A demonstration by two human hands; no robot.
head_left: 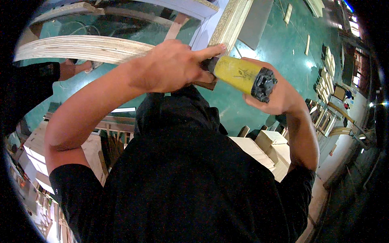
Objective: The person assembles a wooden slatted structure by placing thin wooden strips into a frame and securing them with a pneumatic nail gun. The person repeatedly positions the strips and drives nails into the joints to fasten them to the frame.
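My right hand [279, 91] is closed round a yellow nail gun [237, 73] with a black end cap; its fingers are partly behind the tool. The gun's dark nose points left, in beside my left hand [172, 67]. That hand grips the corner where a layered plywood strip [89, 46] meets a second plywood strip [233, 24]. My left index finger stretches along the second strip, over the gun's nose, and the thumb is below it. The exact spot the nose touches is hidden by my fingers.
Part of another person in black clothing [30, 91] is at the left. Pale boards [257, 152] are stacked at the lower right. Loose wood strips [287, 14] lie on the green floor [300, 60]. A grey panel [255, 26] stands beyond the second plywood strip.
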